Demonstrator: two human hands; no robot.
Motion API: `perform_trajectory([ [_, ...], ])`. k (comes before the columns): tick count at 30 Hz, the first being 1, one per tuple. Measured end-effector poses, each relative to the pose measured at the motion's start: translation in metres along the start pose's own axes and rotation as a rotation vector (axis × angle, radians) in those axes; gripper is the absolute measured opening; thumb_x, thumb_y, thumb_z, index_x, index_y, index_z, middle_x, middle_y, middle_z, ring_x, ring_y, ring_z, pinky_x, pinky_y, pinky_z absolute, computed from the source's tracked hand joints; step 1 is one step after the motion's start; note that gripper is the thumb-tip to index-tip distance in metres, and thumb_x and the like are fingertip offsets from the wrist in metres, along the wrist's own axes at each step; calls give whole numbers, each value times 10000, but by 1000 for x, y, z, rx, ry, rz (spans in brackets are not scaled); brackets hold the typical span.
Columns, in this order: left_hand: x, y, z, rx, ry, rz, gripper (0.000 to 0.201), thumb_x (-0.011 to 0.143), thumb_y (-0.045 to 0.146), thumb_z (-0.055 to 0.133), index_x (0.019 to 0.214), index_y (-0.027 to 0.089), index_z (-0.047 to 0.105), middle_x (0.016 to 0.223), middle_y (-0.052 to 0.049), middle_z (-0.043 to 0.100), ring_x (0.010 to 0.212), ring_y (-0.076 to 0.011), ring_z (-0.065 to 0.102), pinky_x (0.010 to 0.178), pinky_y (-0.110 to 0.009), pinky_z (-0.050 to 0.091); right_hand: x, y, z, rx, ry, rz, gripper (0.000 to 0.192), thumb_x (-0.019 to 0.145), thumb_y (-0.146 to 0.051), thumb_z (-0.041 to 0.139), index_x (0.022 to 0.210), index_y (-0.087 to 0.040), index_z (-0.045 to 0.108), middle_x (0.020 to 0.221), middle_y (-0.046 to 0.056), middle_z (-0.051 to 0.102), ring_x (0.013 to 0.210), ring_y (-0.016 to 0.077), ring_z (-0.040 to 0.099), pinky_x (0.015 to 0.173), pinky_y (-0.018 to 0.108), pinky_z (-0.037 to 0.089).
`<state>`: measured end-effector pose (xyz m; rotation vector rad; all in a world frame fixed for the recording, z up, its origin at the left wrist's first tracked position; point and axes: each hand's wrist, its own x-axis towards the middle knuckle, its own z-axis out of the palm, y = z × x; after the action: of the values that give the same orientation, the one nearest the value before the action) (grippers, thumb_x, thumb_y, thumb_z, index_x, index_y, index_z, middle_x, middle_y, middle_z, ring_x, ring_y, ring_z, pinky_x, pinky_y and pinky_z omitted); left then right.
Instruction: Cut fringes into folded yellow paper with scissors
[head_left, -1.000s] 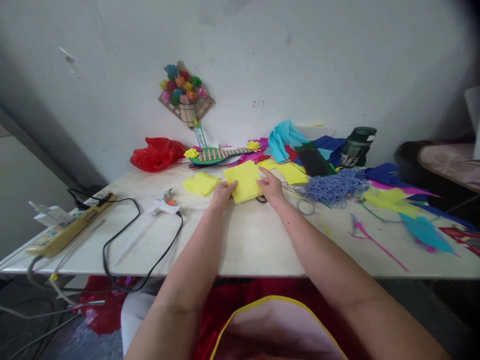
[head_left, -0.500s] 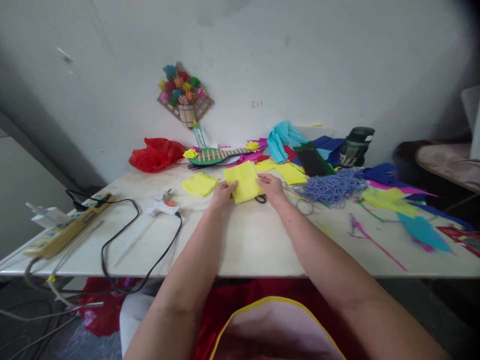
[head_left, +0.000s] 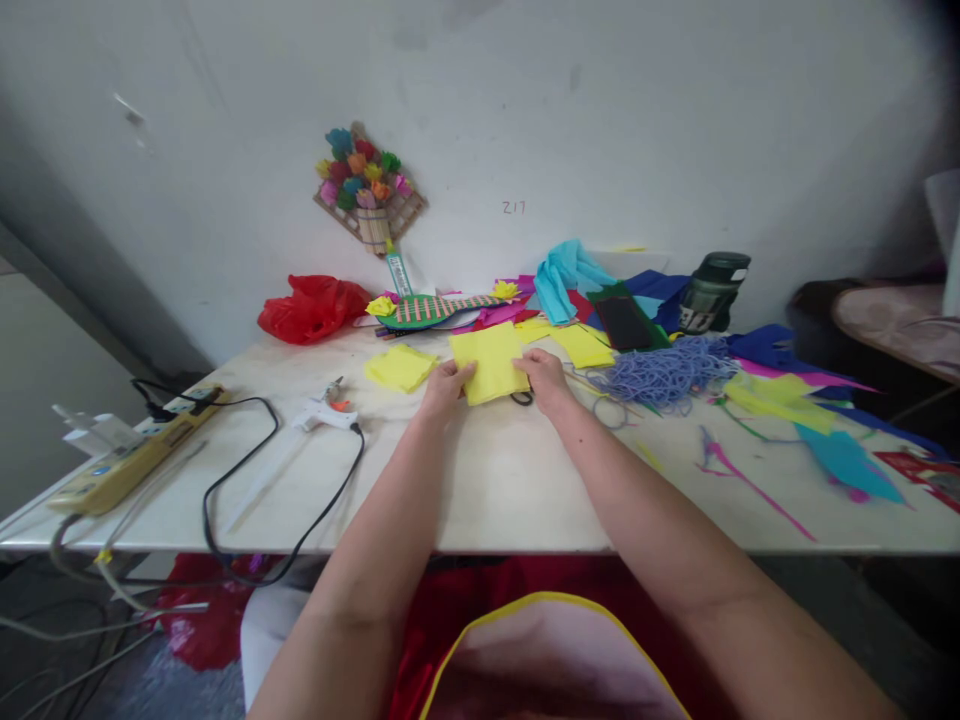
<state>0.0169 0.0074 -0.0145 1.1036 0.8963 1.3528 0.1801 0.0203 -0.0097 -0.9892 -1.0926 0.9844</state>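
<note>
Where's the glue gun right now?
In the head view, the white glue gun lies left of centre on the table, between the yellow power strip and the left hand.

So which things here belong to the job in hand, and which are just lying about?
Belongs:
yellow sheet, gripped by left hand and right hand
yellow stack nearby, probably

Apparently just lying about:
glue gun
tangled string
dark bottle
power strip
</note>
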Motion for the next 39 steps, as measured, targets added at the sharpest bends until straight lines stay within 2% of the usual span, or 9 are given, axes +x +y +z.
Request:
perform_trajectory([
  [6, 4, -2, -2, 32, 31, 4, 340, 576, 417, 701, 754, 139, 618, 681, -52, 659, 603, -155, 608, 501, -226, 431, 1, 2, 1, -2, 39, 1, 162, 555, -308, 589, 585, -179, 498, 498, -71, 447, 511, 92, 416, 508, 221, 344],
  [9, 3, -2, -2, 19, -37, 13, 328, 594, 393, 693, 784, 135, 622, 686, -49, 656, 596, -140, 602, 500, -215, 425, 4, 5, 1, -62, 77, -30, 180, 586, -341, 569, 619, -183, 492, 517, -67, 446, 522, 94, 415, 511, 222, 349],
  [13, 0, -1, -2, -8, -125, 14, 359, 576, 357, 707, 846, 135, 625, 733, -55, 661, 707, -169, 621, 578, -242, 458, 7, 8, 0, -151, 182, -67, 175, 638, -353, 538, 642, -190, 476, 513, -69, 413, 515, 92, 403, 498, 218, 351],
  [15, 1, 0, -2, -18, -89, 31, 361, 570, 365, 707, 838, 138, 624, 740, -55, 660, 730, -177, 623, 603, -257, 467, 9, 8, -1, -138, 227, -58, 165, 663, -351, 522, 664, -195, 469, 531, -64, 429, 522, 95, 427, 487, 216, 366],
  [21, 5, 3, -11, -38, 51, 83, 367, 549, 388, 718, 809, 153, 604, 755, -48, 659, 728, -178, 622, 626, -281, 484, 10, 2, -2, 112, 270, 65, 118, 724, -310, 481, 753, -204, 437, 672, -34, 527, 531, 105, 531, 399, 219, 429],
  [25, 3, 7, -14, -35, 68, 93, 386, 555, 406, 712, 835, 166, 598, 778, -46, 660, 724, -176, 619, 623, -286, 490, 12, -3, -7, 184, 296, 76, 87, 757, -274, 463, 777, -200, 423, 685, -30, 556, 480, 93, 550, 377, 213, 452],
  [29, 1, 11, -15, -33, 58, 93, 386, 565, 408, 705, 849, 171, 596, 791, -49, 659, 721, -175, 616, 605, -278, 486, 14, -8, -15, 245, 312, 88, 142, 760, -317, 492, 758, -192, 425, 685, -17, 578, 473, 101, 582, 376, 214, 467],
  [34, 0, 10, -15, -15, 16, 106, 385, 578, 406, 695, 871, 173, 606, 803, -51, 660, 733, -170, 614, 572, -248, 464, 17, -13, -23, 354, 277, 143, 150, 739, -322, 533, 747, -196, 453, 681, -13, 597, 538, 120, 614, 420, 213, 473],
  [39, -1, 10, -12, 7, -39, 101, 321, 601, 382, 683, 834, 171, 617, 771, -38, 654, 683, -142, 603, 522, -212, 426, 16, -16, -23, 436, 91, 204, 115, 717, -285, 559, 745, -202, 485, 739, -7, 625, 669, 130, 613, 535, 252, 500],
])
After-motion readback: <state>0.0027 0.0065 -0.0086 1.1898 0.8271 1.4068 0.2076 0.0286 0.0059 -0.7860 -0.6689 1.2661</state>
